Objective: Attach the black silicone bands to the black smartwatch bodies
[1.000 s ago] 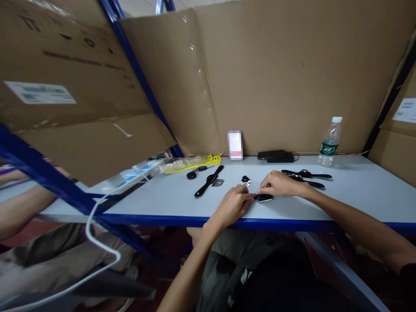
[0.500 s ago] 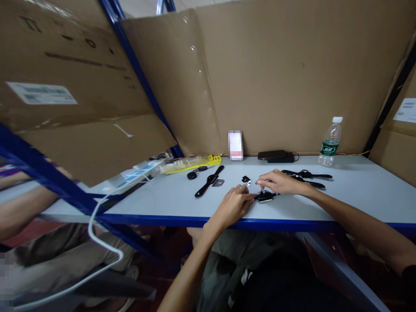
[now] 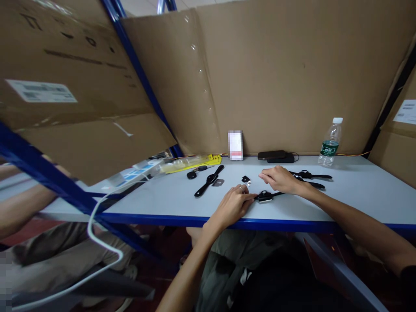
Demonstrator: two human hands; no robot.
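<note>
A black smartwatch (image 3: 265, 197) is pinned near the table's (image 3: 357, 195) front edge by the left hand's (image 3: 234, 203) fingertips, while the right hand (image 3: 280, 180), open and empty, is lifted just behind it, three more watches lying untouched.

I see a smooth, matt pale-grey laminate worktop (image 3: 357, 190) with a blue painted edge, backed by rough matt brown cardboard sheets (image 3: 276, 78). The small black watch body (image 3: 264, 197) looks like glossy plastic; the clear water bottle (image 3: 329, 143) is shiny plastic.
</note>
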